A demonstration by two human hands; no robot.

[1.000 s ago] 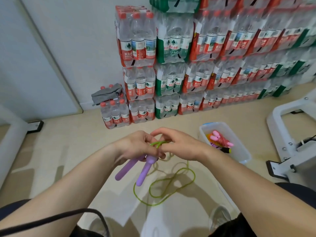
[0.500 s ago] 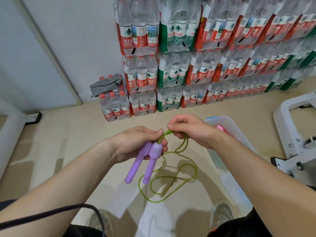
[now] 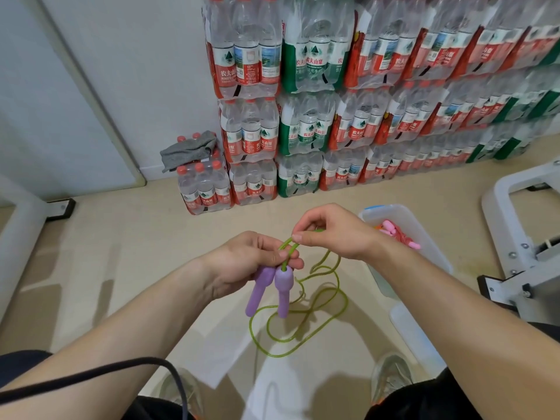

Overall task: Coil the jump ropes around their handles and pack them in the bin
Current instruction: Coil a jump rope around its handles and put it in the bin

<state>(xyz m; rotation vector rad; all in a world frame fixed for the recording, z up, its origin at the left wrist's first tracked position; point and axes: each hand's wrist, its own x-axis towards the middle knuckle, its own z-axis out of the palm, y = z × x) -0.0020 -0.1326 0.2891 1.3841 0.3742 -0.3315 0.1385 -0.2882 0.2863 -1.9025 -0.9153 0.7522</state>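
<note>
My left hand (image 3: 245,262) grips the tops of two purple handles (image 3: 283,291) side by side, their ends hanging down. The green rope (image 3: 303,325) rises from the handles in a short arc. My right hand (image 3: 333,231) pinches that arc just above and to the right of the left hand. The rest of the rope hangs below in loose loops over the floor. A clear plastic bin (image 3: 424,237) stands on the floor to the right, partly behind my right forearm, with a pink jump rope (image 3: 400,234) inside.
Shrink-wrapped packs of water bottles (image 3: 333,122) are stacked along the back wall, a grey cloth (image 3: 188,150) on the lowest left pack. A white metal frame (image 3: 521,237) stands at the right. A white lid (image 3: 415,334) lies by my right shoe. A black cable (image 3: 91,374) crosses my left forearm.
My right hand has lifted up and to the right, drawing the green rope away from the handles. The handles now hang more upright in my left hand. The view has tilted slightly.
</note>
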